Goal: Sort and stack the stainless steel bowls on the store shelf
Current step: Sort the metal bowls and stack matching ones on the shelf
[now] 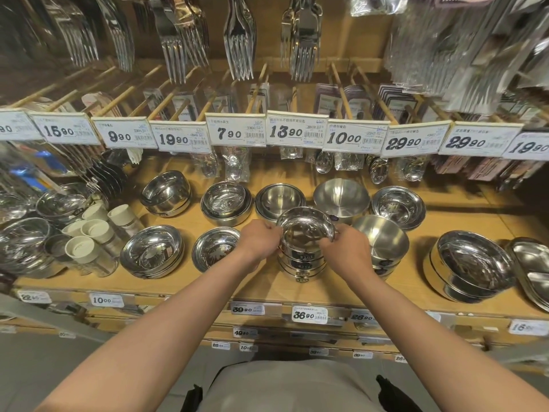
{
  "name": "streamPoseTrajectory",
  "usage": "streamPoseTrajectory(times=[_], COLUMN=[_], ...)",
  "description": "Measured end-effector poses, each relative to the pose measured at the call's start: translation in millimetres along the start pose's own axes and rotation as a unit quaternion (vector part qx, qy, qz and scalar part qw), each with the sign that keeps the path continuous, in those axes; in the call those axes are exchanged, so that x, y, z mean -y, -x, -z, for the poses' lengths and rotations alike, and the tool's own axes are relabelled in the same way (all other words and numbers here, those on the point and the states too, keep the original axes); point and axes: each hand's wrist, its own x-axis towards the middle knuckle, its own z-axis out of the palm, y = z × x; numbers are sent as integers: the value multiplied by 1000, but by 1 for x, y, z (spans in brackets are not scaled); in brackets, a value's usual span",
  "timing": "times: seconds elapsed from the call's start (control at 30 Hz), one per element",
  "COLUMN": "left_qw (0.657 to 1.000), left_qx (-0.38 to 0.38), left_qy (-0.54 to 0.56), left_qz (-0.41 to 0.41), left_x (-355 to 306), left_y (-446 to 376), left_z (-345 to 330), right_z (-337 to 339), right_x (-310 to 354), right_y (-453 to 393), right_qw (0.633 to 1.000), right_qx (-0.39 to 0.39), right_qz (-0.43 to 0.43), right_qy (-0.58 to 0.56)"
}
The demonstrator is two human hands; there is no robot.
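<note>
I hold the top bowl (307, 226) with both hands at the centre front of the shelf (208, 281). My left hand (261, 240) curls round its left rim; my right hand (346, 248) curls round its right rim. A grip on opposite sides keeps the bowl level, so I judge it is meant to seat squarely rather than tip in on one edge.

The bowl sits on, or just above, the stack (301, 266) of like bowls beneath it; I cannot tell whether it is fully nested, because my fingers cover the joint. The stack's dark labels face me, which lets the size mark be read from the aisle.

Other piles stand around it:
- matte bowls (383, 242) just to the right, touching or nearly touching my right hand;
- a single shiny bowl (215, 248) just to the left;
- a wider pile (151, 251) further left;
- a back row of four piles, including a deep matte bowl (341, 199).

Each pile appears to hold one shape, so sorting looks well along. Price tags (295, 132) hang above the back row.

Risk, as I judge it: polished steel slips easily, and a bowl released off-centre may rock or ride up on the stack.
</note>
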Motion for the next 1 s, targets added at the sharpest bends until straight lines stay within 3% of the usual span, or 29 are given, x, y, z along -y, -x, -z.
streamPoseTrajectory(times=[0.17,0.6,0.8,0.9,1.0], left_qw=[1000,999,999,998,997], left_qx=[-18,28,-15,-50,-73], left_qy=[-12,3,21,30,35], left_qz=[-10,-33,-42,-19,11], left_x=[-5,3,21,40,61], left_y=[-2,2,7,7,9], left_z=[2,9,53,85,117], right_z=[-1,1,7,-6,-31], right_x=[1,-2,27,53,71], right_y=[1,6,20,29,36], right_qw=[1000,1000,988,974,968], right_qx=[-3,1,-75,-35,47], right_qz=[-9,-13,129,201,199], right_qy=[-9,-21,-47,-103,-147])
